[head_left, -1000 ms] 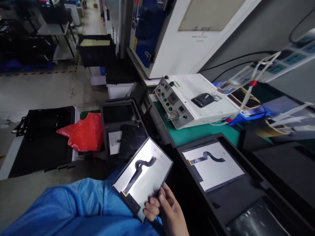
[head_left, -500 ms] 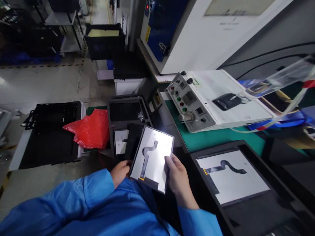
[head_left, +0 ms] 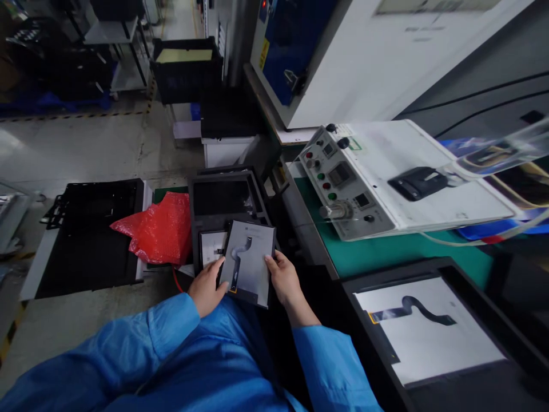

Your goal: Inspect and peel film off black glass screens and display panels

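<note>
A thin display panel (head_left: 256, 264) with a silver back is held between my two hands, in front of my body. A dark S-shaped ribbon cable (head_left: 236, 260) lies along its back, with an orange end near the lower left corner. My left hand (head_left: 208, 289) grips the panel's lower left edge, thumb over the silver face. The right edge is pinched in my right hand (head_left: 285, 278), thumb on top. Just behind the panel is a black foam tray (head_left: 195, 220), which holds a dark panel (head_left: 222, 197) and a partly covered silver-backed panel (head_left: 211, 247).
On the right, another silver-backed panel (head_left: 433, 343) lies in a black tray (head_left: 364, 337). A white control box (head_left: 446, 177) with knobs stands on the green mat (head_left: 355, 257). Left of the foam tray lies red bubble wrap (head_left: 160, 232), beside a black surface (head_left: 94, 240).
The panel has moved left and tilted, over the foam tray's near edge. My left hand has shifted onto its left edge. The dark flat piece beside the panel is no longer visible.
</note>
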`<state>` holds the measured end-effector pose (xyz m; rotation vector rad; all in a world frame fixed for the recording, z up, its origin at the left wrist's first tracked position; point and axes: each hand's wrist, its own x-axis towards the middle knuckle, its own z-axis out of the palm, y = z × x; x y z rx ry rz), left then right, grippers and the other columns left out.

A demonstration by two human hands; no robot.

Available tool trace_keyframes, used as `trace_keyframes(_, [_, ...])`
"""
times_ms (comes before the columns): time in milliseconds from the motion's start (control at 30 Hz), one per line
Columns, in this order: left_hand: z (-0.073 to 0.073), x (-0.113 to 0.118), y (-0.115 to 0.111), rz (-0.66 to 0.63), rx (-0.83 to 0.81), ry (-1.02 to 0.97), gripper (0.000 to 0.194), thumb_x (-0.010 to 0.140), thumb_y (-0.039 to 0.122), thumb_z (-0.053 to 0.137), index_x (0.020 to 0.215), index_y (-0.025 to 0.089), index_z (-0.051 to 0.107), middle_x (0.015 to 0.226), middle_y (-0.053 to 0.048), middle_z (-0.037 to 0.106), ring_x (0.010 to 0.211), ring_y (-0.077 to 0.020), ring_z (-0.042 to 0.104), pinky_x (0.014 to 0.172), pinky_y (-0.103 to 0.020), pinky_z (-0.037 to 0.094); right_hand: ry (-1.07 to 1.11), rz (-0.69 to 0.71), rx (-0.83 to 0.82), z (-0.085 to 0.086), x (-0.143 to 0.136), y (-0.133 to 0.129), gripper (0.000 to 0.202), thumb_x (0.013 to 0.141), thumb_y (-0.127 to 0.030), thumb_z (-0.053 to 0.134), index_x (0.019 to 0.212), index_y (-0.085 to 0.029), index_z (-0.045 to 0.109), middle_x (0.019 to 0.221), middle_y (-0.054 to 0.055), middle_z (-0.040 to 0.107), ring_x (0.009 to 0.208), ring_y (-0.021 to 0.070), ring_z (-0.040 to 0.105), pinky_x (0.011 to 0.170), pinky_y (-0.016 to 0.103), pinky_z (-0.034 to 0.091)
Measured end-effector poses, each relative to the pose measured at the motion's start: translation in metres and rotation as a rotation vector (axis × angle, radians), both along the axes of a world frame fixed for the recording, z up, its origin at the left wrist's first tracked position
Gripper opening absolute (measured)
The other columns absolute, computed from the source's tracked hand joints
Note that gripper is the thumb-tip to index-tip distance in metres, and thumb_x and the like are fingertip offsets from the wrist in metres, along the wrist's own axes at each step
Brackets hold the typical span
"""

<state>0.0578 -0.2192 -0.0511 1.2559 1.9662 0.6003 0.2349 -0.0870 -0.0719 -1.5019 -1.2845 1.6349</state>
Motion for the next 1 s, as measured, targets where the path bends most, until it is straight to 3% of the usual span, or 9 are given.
trace_keyframes(200, [0.000, -0.003, 0.008, -0.012, -0.044, 0.026, 0.064, 0.084, 0.014, 0.058, 0.147, 0.017, 0.047, 0.129, -0.013, 0.064, 0.100, -0.0215, 0.068, 0.101, -0.039, 0.052, -0.315, -0.004, 0.191, -0.001, 0.013, 0.005, 0.048, 0.067, -0.049, 0.069, 0.103, -0.017, 0.069, 0.087, 0.010, 0.071, 0.076, 0.0265, 0.063, 0.078, 0.043, 0.052])
trace_keyframes(367, [0.004, -0.003, 0.009, -0.012, -0.083, 0.067, 0.063, 0.085, 0.015, 0.058, 0.146, 0.016, 0.047, 0.129, -0.014, 0.064, 0.109, -0.0237, 0.067, 0.103, -0.039, 0.051, -0.367, 0.014, 0.286, 0.007, 0.029, -0.033, 0.048, 0.072, -0.048, 0.064, 0.109, -0.018, 0.071, 0.104, 0.013, 0.066, 0.074, 0.0240, 0.059, 0.085, 0.046, 0.051])
trace_keyframes(500, [0.010, -0.003, 0.015, -0.023, -0.164, 0.085, 0.061, 0.087, 0.016, 0.056, 0.147, 0.012, 0.046, 0.134, -0.016, 0.063, 0.115, -0.0244, 0.065, 0.106, -0.038, 0.048, -0.312, -0.051, 0.207, -0.004, 0.035, -0.084, 0.057, 0.076, -0.057, 0.060, 0.116, -0.016, 0.064, 0.109, 0.016, 0.068, 0.093, 0.0303, 0.066, 0.091, 0.049, 0.053])
trace_keyframes(600, [0.015, -0.005, 0.021, -0.043, -0.214, 0.115, 0.060, 0.089, 0.018, 0.055, 0.148, 0.011, 0.045, 0.135, -0.016, 0.063, 0.117, -0.0244, 0.064, 0.107, -0.037, 0.047, -0.198, -0.081, 0.104, -0.013, 0.031, -0.104, 0.063, 0.077, -0.061, 0.058, 0.120, -0.015, 0.058, 0.108, 0.016, 0.072, 0.099, 0.0318, 0.069, 0.090, 0.047, 0.056])
trace_keyframes(767, [0.016, -0.009, 0.029, -0.097, -0.256, 0.174, 0.060, 0.089, 0.021, 0.055, 0.147, 0.010, 0.047, 0.123, -0.016, 0.067, 0.112, -0.0253, 0.066, 0.103, -0.035, 0.047, 0.013, -0.085, -0.027, -0.011, 0.026, -0.098, 0.060, 0.075, -0.062, 0.065, 0.114, -0.017, 0.059, 0.085, 0.009, 0.075, 0.059, 0.0221, 0.066, 0.061, 0.038, 0.059])
trace_keyframes(900, [0.012, -0.009, 0.028, -0.112, -0.210, 0.194, 0.058, 0.088, 0.020, 0.056, 0.146, 0.014, 0.049, 0.121, -0.014, 0.069, 0.111, -0.0254, 0.067, 0.101, -0.034, 0.048, 0.080, -0.120, -0.081, -0.009, 0.028, -0.093, 0.061, 0.068, -0.069, 0.072, 0.102, -0.019, 0.063, 0.080, 0.007, 0.074, 0.060, 0.0222, 0.066, 0.060, 0.038, 0.059])
trace_keyframes(1000, [0.016, -0.012, 0.029, -0.147, -0.199, 0.240, 0.059, 0.087, 0.021, 0.060, 0.144, 0.015, 0.051, 0.118, -0.013, 0.071, 0.102, -0.0240, 0.070, 0.096, -0.032, 0.051, 0.083, -0.144, -0.110, -0.014, 0.037, -0.095, 0.069, 0.063, -0.072, 0.073, 0.106, -0.018, 0.064, 0.083, 0.007, 0.074, 0.065, 0.0231, 0.068, 0.065, 0.038, 0.058])
